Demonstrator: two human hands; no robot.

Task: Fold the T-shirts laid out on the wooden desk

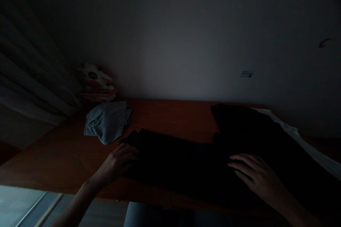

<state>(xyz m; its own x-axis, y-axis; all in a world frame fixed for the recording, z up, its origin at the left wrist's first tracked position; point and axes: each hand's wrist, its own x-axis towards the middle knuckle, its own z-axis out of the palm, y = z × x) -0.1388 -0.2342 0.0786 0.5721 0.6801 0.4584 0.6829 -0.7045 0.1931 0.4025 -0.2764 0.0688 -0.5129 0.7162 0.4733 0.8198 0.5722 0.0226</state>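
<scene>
A black garment lies spread across the wooden table in dim light. My left hand rests at the garment's left end, fingers curled over its edge; whether they pinch the cloth is hard to see. My right hand lies flat on the garment's right part, fingers stretched out and apart, holding nothing.
A crumpled grey-blue cloth sits at the table's back left. Behind it stands a white and red mask-like object. A curtain hangs at the left. More dark cloth over a white fabric piles at the right.
</scene>
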